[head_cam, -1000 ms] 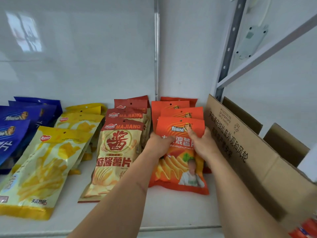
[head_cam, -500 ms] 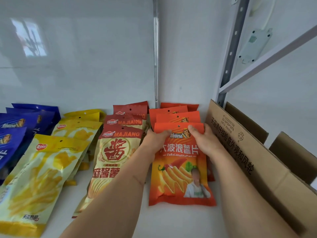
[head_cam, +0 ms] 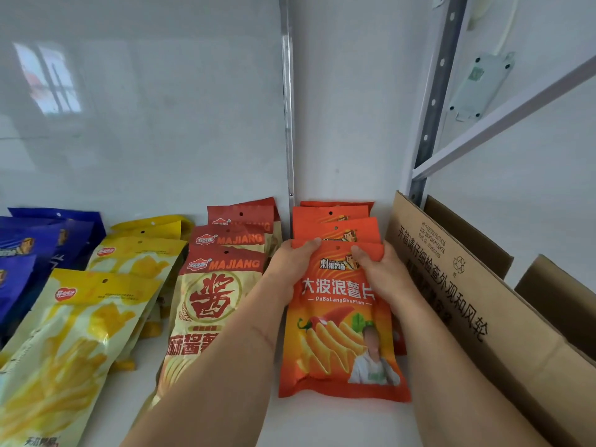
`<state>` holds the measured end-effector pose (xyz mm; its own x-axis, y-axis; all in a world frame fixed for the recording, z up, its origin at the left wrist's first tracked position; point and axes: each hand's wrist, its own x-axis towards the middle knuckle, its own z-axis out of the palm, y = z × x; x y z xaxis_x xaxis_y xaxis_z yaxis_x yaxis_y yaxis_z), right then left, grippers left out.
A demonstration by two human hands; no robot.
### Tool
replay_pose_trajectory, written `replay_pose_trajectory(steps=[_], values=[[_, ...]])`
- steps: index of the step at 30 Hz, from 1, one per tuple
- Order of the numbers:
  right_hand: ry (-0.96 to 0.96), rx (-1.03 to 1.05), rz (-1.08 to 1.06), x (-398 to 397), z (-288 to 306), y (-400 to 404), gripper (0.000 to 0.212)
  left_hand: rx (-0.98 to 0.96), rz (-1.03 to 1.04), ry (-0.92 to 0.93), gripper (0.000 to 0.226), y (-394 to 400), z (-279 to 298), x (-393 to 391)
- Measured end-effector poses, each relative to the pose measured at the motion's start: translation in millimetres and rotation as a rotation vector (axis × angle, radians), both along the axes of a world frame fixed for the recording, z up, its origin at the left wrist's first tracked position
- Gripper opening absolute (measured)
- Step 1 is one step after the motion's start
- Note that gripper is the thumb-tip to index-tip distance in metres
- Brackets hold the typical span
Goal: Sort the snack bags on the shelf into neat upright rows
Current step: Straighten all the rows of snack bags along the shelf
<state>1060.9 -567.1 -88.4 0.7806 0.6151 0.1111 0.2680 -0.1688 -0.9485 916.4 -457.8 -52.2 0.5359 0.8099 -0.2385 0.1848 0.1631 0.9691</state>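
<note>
the front orange bag (head_cam: 342, 317) sits lower centre of the frame, first in its row of orange bags (head_cam: 333, 217) that runs back toward the white back wall (head_cam: 145, 124). its bottom edge rests on the shelf (head_cam: 322, 421) and its top leans back against the bag behind. i judge it light and puffy, a thin glossy film around air and brittle chips, so it will slip under a flat palm and crush if i squeeze the belly. the safest hold looks like the flat sealed strip at the top, near the hang hole, where the film is doubled and stiff.

that is about where i have it. my left hand (head_cam: 290, 262) is clasped on the upper left corner, thumb laid over the front edge, the other fingers hidden behind. my right hand (head_cam: 379, 269) grips the upper right corner the same way, thumb on the printed face. both forearms reach in from the bottom of the frame, wrists fairly straight, the left forearm crossing over the lower part of the majiang bag (head_cam: 209, 304) just to the left.

at right, a cardboard box flap (head_cam: 451, 285) stands just beside the orange row, near my right wrist. the yellow bags (head_cam: 74, 333) and blue bags (head_cam: 29, 243) lie further left, leaning back in their own rows.
</note>
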Motion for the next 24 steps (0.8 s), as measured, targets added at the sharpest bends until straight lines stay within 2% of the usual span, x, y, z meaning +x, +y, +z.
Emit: replay_pose_trajectory(steps=[3,5,8,11,13,16,20,24], values=[[-0.078,-0.028,-0.033,1,3,1,0.048,0.200,0.079,0.046,0.082,-9,1,-4],[-0.145,-0.059,-0.048,0,10,2,0.056,0.451,0.097,0.140,0.089,-18,-1,-9],[-0.441,-0.250,-0.153,1,22,12,0.081,0.846,0.116,0.325,0.085,-44,-7,-22],[-0.717,-0.356,-0.195,-4,35,25,0.083,1.114,-0.020,0.452,0.070,-76,-25,-33],[-0.810,-0.410,-0.139,-3,38,35,0.078,1.183,-0.105,0.568,0.066,-91,-38,-38],[-0.880,-0.508,-0.060,6,37,45,0.077,1.184,-0.180,0.674,0.079,-100,-55,-40],[-0.898,-0.578,-0.012,17,29,52,0.086,1.142,-0.197,0.671,0.082,-97,-69,-38],[-0.858,-0.627,0.030,24,17,56,0.085,1.117,-0.222,0.666,0.081,-96,-72,-35]])
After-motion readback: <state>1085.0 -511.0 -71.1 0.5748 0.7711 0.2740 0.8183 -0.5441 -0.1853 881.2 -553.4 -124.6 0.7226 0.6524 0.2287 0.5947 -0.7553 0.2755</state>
